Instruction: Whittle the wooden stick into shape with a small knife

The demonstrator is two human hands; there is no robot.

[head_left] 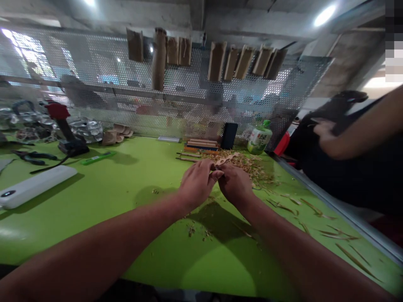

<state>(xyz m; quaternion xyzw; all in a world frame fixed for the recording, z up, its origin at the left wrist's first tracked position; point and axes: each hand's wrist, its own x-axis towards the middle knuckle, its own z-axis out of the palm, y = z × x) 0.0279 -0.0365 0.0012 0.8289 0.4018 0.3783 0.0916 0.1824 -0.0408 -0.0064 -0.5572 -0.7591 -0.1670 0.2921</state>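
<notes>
My left hand point(197, 180) and my right hand point(236, 184) meet above the green table, both with fingers closed. From between them sticks out a pale wooden strip point(228, 158) with a wavy edge; its near end appears to lie in my left fingers. A small dark piece point(217, 167) shows at the thumbs, too hidden to name. What my right hand grips is covered by its own fingers. Just behind the hands lies a heap of wood shavings point(260, 170). Two thin-handled tools point(189, 157) lie beyond my left hand.
Along the back stand a stacked set of wooden pieces point(201, 144), a dark box point(229, 135) and a green-capped bottle point(260, 138). Pliers point(36, 157), a red-topped power tool point(67, 130), a green cutter point(98, 157) and a white lamp-like bar point(37, 186) lie left. A person point(346, 138) works at right.
</notes>
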